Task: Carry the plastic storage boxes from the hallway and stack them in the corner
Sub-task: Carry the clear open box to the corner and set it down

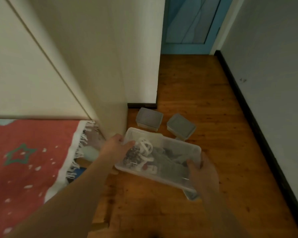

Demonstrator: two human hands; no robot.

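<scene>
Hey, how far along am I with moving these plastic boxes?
Nothing looks stacked yet. In hand: the open clear box of odds and ends, gripped by your left hand at one end and right hand at the other. Left: two lidded grey boxes sit side by side, unstacked, on the wooden floor by the wall corner.

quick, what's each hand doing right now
Left hand: closed on the far-left end of the clear plastic box.
Right hand: closed on the box's near-right end.

Clear filled box (163,162) tilted above floor; two grey-lidded boxes (149,119) beyond
</scene>
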